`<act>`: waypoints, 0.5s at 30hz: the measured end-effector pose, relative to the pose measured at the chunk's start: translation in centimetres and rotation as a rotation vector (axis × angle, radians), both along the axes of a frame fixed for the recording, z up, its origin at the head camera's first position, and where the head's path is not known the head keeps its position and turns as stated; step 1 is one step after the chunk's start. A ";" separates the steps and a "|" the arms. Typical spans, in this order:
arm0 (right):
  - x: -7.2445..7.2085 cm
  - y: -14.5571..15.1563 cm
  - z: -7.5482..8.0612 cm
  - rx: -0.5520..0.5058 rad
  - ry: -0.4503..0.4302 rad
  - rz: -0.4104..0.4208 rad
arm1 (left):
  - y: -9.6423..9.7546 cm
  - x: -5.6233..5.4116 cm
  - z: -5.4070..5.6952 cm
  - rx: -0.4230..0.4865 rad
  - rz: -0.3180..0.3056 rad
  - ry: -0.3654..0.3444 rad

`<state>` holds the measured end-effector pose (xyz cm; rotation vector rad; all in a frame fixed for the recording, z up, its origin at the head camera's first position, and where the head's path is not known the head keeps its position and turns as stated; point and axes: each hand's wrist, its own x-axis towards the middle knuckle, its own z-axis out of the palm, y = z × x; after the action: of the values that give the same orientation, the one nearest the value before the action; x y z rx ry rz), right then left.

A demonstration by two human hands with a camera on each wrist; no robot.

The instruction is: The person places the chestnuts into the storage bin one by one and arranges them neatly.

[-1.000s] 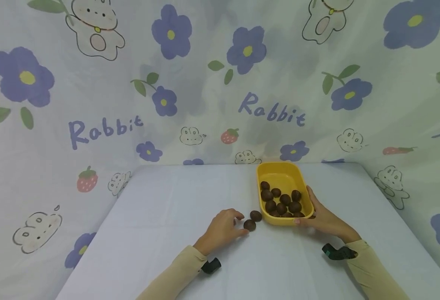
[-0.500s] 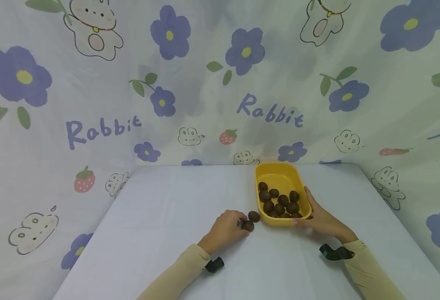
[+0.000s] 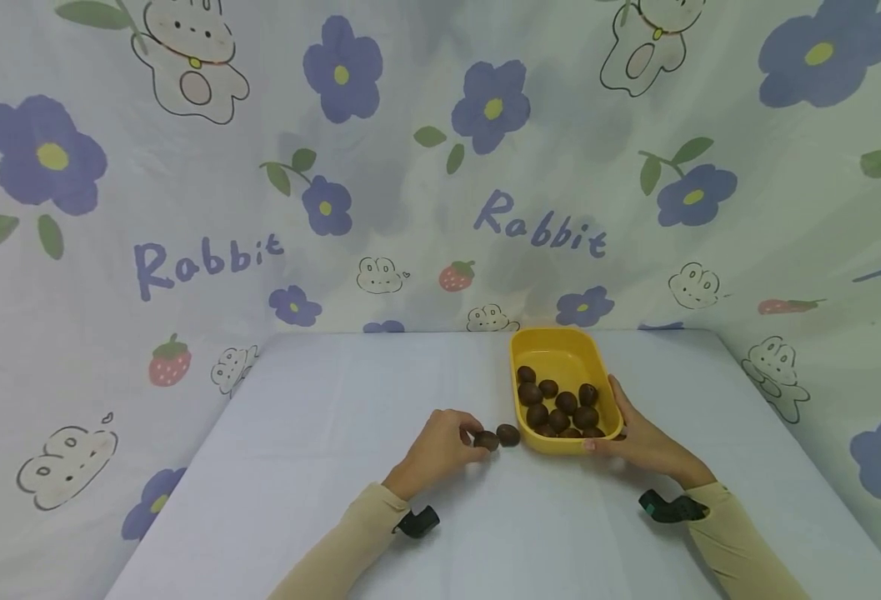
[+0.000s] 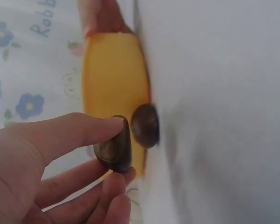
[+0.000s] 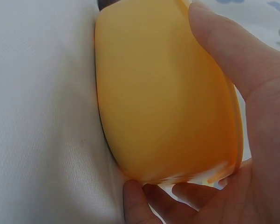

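Note:
My left hand [image 3: 438, 448] pinches a brown chestnut [image 4: 114, 149] between thumb and fingers, just left of the yellow container. A second chestnut [image 3: 508, 435] lies on the white tabletop between the held one and the container's near left corner. With its thumb at the near rim and fingers along the right side, my right hand [image 3: 650, 446] holds the yellow plastic container [image 3: 560, 445]. Several chestnuts [image 3: 566, 402] are gathered in its near half, and the bare yellow bottom shows at the far end. In the right wrist view the container's outer wall [image 5: 153, 93] hides its contents.
A white cloth [image 3: 320, 433] covers the table. Behind it and at both sides hangs a pale curtain [image 3: 402, 200] printed with flowers and rabbits. The container's far end stands near the table's back edge. A small black camera [image 3: 419, 522] is strapped at the left wrist.
The left fingers have closed on the nearer chestnut and drawn it slightly left and up. The other chestnut, the container and the right hand have stayed in place.

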<state>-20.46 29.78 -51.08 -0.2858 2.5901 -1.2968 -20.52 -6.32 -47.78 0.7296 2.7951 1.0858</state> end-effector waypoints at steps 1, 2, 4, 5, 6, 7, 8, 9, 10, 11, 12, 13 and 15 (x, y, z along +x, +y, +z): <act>0.0 0.0 0.0 0.000 0.001 0.000 | -0.1 -0.1 0.3 0.010 0.007 0.010; 0.0 0.0 0.0 0.002 0.000 -0.001 | -0.2 -0.3 0.5 0.024 0.013 0.021; 0.0 0.0 0.1 0.004 0.000 -0.001 | -0.3 -0.5 1.1 0.048 0.029 0.036; 0.0 0.0 0.1 0.005 -0.001 -0.003 | -0.3 -0.6 1.4 0.061 0.036 0.038; 0.1 -0.1 0.2 0.007 -0.003 -0.004 | -0.3 -0.7 1.7 0.074 0.041 0.038; 0.1 -0.1 0.2 0.008 -0.005 -0.006 | -0.2 -0.9 2.0 0.087 0.042 0.037; 0.1 -0.1 0.2 0.013 -0.006 -0.009 | -0.2 -1.0 2.2 0.102 0.044 0.034; 0.1 -0.1 0.2 0.014 -0.007 -0.010 | -0.1 -1.1 2.4 0.112 0.045 0.030; 0.1 -0.1 0.3 0.014 -0.008 -0.011 | 0.0 -1.3 2.5 0.123 0.045 0.026; 0.1 -0.1 0.3 0.015 -0.007 -0.012 | 0.2 -1.5 2.6 0.132 0.044 0.023; 0.1 -0.1 0.3 0.015 -0.006 -0.012 | 0.3 -1.6 2.7 0.138 0.044 0.023; 0.1 -0.1 0.3 0.013 -0.004 -0.010 | 0.5 -1.8 2.8 0.143 0.044 0.025; 0.1 -0.1 0.2 0.009 0.000 -0.007 | 0.8 -2.1 2.9 0.154 0.046 0.027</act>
<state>-20.41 29.67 -50.84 -0.2757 2.5989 -1.2869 -22.64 -5.51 -44.89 0.7009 2.7877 1.3215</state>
